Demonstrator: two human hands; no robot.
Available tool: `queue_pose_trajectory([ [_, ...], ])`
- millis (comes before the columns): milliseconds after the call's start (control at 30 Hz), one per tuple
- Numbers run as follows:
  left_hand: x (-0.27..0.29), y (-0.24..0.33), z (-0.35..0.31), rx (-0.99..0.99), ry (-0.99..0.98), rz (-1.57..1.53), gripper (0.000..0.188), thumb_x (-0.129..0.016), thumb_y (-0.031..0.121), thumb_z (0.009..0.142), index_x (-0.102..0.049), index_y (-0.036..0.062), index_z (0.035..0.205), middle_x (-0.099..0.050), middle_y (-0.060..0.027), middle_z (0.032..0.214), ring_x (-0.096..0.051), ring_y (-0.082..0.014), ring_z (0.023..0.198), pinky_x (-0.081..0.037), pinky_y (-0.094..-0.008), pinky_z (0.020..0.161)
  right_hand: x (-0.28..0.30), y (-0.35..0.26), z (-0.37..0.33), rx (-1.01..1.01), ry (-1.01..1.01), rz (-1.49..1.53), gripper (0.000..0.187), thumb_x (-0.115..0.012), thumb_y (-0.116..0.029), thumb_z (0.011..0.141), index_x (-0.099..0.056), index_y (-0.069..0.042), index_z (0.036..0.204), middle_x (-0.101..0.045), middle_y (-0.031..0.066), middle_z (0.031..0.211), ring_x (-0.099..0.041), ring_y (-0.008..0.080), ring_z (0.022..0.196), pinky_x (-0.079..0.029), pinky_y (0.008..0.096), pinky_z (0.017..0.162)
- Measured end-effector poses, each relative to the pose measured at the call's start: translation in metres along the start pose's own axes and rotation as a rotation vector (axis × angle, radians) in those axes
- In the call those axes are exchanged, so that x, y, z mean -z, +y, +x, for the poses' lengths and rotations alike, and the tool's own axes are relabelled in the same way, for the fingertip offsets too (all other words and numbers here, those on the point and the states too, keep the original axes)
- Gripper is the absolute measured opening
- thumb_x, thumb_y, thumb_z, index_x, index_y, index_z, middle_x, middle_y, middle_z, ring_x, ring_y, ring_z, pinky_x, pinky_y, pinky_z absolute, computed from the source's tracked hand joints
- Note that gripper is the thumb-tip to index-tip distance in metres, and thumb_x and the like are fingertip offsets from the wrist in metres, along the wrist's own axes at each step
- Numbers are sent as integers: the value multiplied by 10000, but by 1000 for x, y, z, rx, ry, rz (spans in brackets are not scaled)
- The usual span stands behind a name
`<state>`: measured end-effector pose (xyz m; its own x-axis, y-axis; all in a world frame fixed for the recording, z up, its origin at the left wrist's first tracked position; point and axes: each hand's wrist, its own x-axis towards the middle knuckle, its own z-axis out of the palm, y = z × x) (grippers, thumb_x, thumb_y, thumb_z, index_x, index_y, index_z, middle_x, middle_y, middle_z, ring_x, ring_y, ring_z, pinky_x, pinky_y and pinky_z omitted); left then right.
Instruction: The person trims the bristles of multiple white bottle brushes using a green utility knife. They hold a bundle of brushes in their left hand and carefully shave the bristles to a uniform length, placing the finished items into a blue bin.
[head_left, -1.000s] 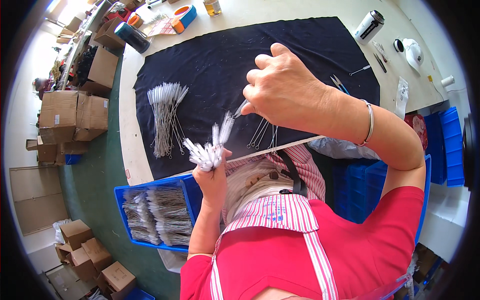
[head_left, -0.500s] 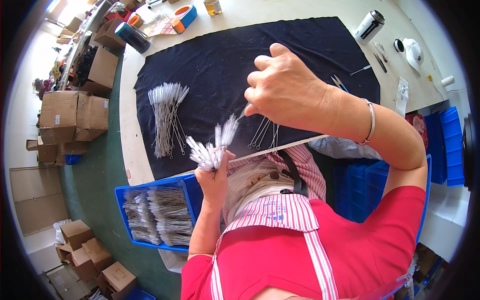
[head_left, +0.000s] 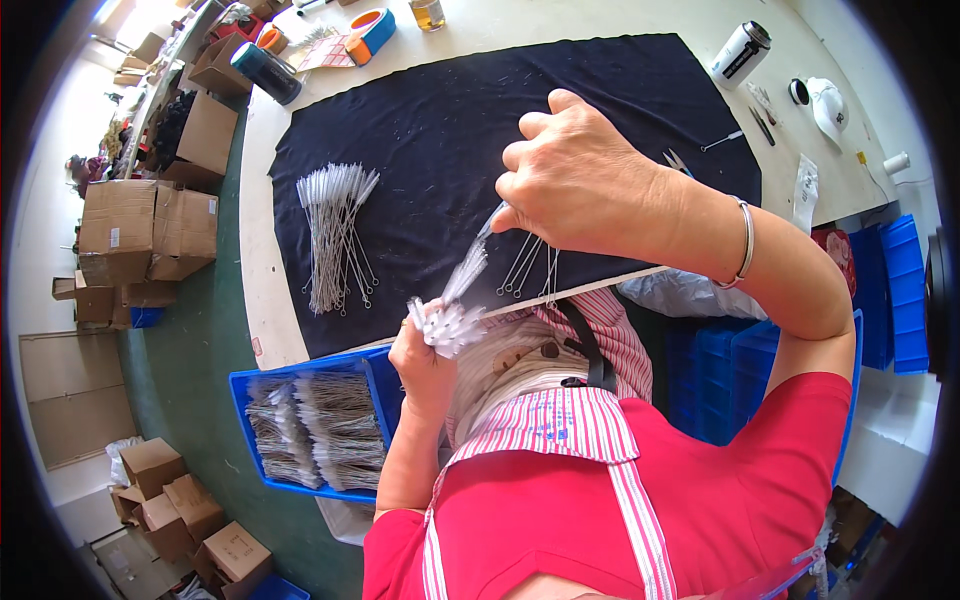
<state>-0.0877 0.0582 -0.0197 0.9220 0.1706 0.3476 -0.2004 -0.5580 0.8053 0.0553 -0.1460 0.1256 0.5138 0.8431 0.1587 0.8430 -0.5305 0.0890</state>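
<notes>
My left hand [head_left: 423,372], near the table's front edge, is closed around a bunch of small wire brushes [head_left: 450,328] with white bristles. One brushy part [head_left: 466,272] sticks up from the bunch toward my right hand. Above it, my right hand [head_left: 575,175] is closed, its thumb and finger pinched on a thin pale thing [head_left: 492,219] too small and blurred to name. Looped wire handles [head_left: 522,268] show below that hand, their other ends hidden behind it. A pile of similar brushes [head_left: 337,238] lies to the left on the dark cloth [head_left: 430,130].
A blue bin [head_left: 240,420] packed with brushes stands at my left. Scissors [head_left: 678,162] and a single brush [head_left: 722,141] lie at the cloth's right side. Tape rolls [head_left: 372,32], a dark tumbler [head_left: 266,72] and a white bottle [head_left: 740,55] stand along the table's far side.
My left hand has turned and tilted the bunch toward the right. The upright brushy part leans further toward my right hand, which has shifted slightly.
</notes>
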Motion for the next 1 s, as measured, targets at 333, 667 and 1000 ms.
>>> queue_pose_trajectory([
  [333,-5,5,4,-8,52,-41,113,-536,26,840,-629,-35,852,-648,-69,732,-572,-124,588,-424,-233,530,-1,2,-1,35,55,-21,294,-650,-381,754,-692,-109,650,-639,38,636,-592,169,711,-392,360,723],
  [667,-3,6,3,9,82,-52,112,-558,26,838,-630,-37,897,-660,-80,771,-610,-116,650,-467,-235,581,1,-1,-1,-46,-28,6,353,-630,-411,778,-679,-82,661,-615,41,631,-578,178,684,-389,347,699],
  [1000,0,-4,3,-63,35,23,185,-601,52,812,-612,-3,988,-645,-86,778,-584,-175,596,-454,-275,546,0,0,-1,-41,-12,8,345,-636,-413,766,-668,-87,656,-606,29,628,-572,174,686,-387,342,692],
])
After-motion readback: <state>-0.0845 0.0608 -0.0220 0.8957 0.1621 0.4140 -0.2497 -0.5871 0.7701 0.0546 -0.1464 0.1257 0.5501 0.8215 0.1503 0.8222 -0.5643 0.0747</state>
